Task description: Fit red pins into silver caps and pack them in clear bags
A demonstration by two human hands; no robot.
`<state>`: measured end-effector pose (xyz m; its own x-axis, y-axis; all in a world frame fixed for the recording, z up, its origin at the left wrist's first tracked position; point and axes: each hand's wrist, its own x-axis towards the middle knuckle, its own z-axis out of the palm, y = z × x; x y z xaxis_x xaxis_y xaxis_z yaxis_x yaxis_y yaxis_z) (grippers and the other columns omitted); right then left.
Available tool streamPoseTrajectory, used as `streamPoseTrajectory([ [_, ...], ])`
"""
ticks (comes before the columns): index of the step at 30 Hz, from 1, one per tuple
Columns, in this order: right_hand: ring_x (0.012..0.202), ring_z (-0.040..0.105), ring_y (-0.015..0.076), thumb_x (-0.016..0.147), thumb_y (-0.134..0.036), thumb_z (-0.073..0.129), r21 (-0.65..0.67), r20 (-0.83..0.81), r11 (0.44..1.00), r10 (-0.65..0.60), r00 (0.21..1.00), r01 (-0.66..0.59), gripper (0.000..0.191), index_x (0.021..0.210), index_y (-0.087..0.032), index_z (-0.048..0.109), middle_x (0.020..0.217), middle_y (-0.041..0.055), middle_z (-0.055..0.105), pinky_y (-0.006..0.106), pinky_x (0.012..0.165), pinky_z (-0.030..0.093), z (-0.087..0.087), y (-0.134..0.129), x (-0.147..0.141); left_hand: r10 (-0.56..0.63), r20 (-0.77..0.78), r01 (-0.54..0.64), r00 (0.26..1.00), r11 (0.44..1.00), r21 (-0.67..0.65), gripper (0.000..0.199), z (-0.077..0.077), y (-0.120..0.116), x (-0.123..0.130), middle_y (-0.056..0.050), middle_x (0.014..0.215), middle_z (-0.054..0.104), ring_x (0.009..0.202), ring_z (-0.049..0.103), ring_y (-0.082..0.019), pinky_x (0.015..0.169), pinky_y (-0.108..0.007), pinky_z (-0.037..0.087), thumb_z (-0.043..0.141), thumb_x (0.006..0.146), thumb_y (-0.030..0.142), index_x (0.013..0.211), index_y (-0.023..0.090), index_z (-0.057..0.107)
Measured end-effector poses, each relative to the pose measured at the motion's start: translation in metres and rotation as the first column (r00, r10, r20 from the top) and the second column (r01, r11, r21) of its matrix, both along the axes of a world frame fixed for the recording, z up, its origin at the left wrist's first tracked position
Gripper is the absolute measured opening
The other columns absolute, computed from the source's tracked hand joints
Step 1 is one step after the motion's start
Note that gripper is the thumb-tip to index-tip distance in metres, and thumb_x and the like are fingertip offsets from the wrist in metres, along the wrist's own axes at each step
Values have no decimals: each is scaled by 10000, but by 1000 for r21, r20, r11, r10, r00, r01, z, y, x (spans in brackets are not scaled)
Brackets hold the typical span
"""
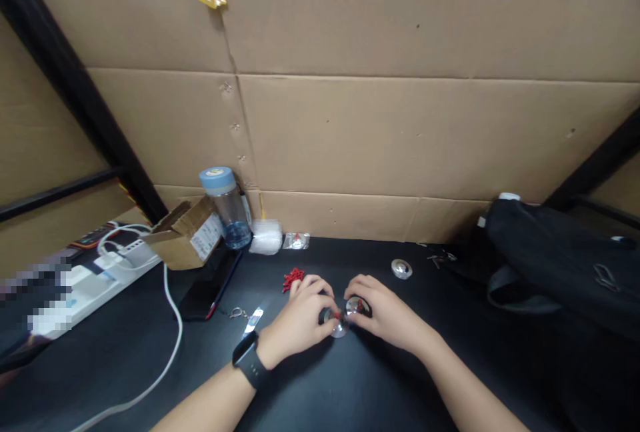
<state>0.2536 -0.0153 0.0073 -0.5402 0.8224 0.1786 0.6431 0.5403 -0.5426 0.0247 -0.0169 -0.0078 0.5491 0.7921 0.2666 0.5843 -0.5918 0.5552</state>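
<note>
At six o'clock, my left hand (311,315) and right hand (381,309) each gripped a clear shell (340,331), likely light, slippery, best edge-held.

Hands (311,312) (389,315) gripping shiny round pieces (340,331), black tabletop (320,392)

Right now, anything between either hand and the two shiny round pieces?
Nothing visible. The left hand is on the left round piece, the right hand on the right round piece. The red cluster lies beyond the left hand.
</note>
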Motion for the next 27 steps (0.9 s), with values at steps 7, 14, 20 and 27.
streamPoseTrajectory([
  [7, 824, 599, 175, 882, -184, 616, -34, 70, 997, -64, 996, 66, 94, 932, -239, 672, 915, 15, 647, 274, 769, 449, -2, 9, 9, 314, -8, -310, 950, 941, 139, 214, 5, 46, -60, -55, 1133, 705, 1092, 599, -234, 952, -366, 421, 581, 916, 205, 1089, 247, 700],
  [14, 910, 608, 192, 896, -203, 613, 15, 59, 999, -47, 997, 46, 103, 962, -236, 686, 961, 32, 674, 283, 808, 448, -1, 7, 9, 698, -194, -579, 689, 692, 432, 304, -22, 76, -107, -101, 1256, 667, 1186, 504, -325, 926, -450, 366, 634, 873, 241, 1168, 249, 702],
  [20, 933, 612, 200, 922, -235, 601, 41, 37, 998, -58, 998, 56, 102, 981, -235, 685, 989, 39, 680, 296, 827, 454, 0, 7, 12, 725, -74, -613, 684, 627, 480, 193, -28, 86, -103, -76, 1073, 741, 1104, 538, -309, 913, -472, 315, 589, 921, 246, 836, 229, 761],
  [27, 873, 619, 184, 917, -254, 613, 23, 41, 998, -64, 997, 63, 100, 982, -237, 687, 965, 31, 672, 276, 783, 451, 0, 7, 13, 560, 131, -517, 818, 617, 593, 168, 6, 60, -58, -77, 1006, 740, 1058, 562, -272, 906, -433, 319, 590, 959, 273, 981, 240, 753],
])
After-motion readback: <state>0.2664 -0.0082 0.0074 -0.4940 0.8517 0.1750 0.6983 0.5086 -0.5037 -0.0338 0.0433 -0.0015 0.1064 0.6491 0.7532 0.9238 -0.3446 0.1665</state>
